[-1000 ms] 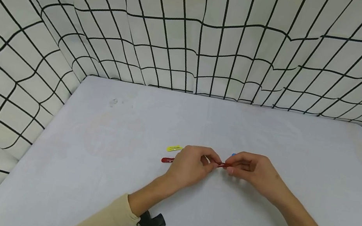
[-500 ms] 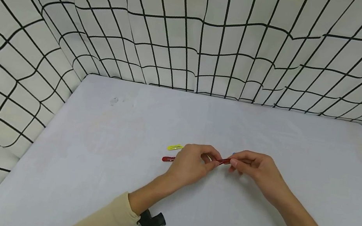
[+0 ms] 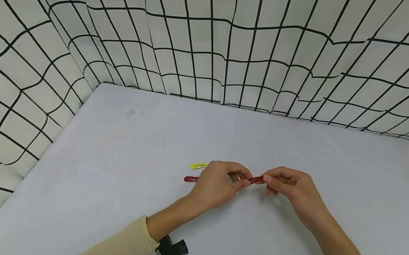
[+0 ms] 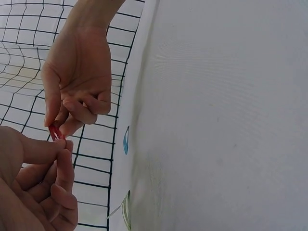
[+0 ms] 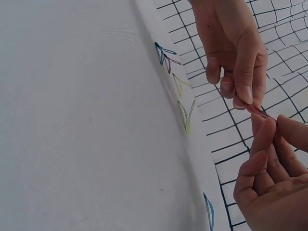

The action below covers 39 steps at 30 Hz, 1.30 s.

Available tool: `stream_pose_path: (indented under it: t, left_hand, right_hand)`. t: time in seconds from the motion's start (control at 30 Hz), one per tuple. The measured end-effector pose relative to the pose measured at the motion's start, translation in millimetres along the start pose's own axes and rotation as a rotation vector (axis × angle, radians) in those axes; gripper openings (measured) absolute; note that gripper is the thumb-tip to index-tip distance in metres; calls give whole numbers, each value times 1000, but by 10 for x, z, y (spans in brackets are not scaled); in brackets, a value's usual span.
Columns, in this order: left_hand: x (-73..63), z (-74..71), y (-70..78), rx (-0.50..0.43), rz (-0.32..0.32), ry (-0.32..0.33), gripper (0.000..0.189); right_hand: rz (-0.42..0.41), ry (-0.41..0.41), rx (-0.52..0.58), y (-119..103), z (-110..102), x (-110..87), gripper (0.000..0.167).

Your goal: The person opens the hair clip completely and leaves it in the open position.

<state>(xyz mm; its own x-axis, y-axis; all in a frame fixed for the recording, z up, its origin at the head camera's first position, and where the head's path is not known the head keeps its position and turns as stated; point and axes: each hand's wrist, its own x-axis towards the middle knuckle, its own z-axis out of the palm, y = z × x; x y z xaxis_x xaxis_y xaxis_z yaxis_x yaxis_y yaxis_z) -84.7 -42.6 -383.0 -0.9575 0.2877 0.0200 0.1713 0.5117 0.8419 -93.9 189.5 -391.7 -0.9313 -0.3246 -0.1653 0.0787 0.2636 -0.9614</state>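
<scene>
A red snap hair clip [image 3: 256, 180] is stretched between my two hands, above the white table. My left hand [image 3: 216, 186] pinches its left end between thumb and fingers. The right hand [image 3: 295, 194] pinches the other end, its lower fingers curled under. In the left wrist view the clip [image 4: 57, 133] shows as a short red strip, both ends covered by fingertips. The right wrist view has the same clip [image 5: 260, 112] seen thin and edge-on. Another red hair clip [image 3: 191, 179] lies on the table, partly behind my left hand, with a yellow hair clip [image 3: 198, 166] behind it.
Further hair clips lie along the table in the right wrist view: a blue one [image 5: 159, 54], a yellow one [image 5: 180, 87] and a green one [image 5: 187, 124], spread in V shapes. A separate blue clip [image 5: 209, 211] lies apart. Black-grid netting [image 3: 241, 44] borders the table [image 3: 116, 202].
My right hand has shifted slightly up and right, and the held clip now tilts upward at its right end. The left hand has barely moved. The blue bit beside the right hand is now hidden.
</scene>
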Motion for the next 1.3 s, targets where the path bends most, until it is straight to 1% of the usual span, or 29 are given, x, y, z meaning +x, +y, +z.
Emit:
stream_pose_path:
  t: [0.17, 0.4, 0.8, 1.07, 1.3]
  left_hand:
    - [-2, 5, 1, -4, 14, 15, 11]
    - [-13, 4, 3, -22, 33, 12, 10]
    - [-35, -5, 8, -14, 74, 25, 10]
    - [-41, -1, -12, -18, 52, 16, 10]
    - [-46, -6, -12, -15, 73, 17, 8]
  right_hand:
    - [2, 2, 9, -11, -7, 0, 26]
    - [23, -4, 9, -18, -10, -8, 26]
    - [21, -23, 23, -3, -16, 5, 24]
    - [2, -36, 20, 13, -13, 10, 22]
    - [-6, -33, 8, 11, -6, 14, 22]
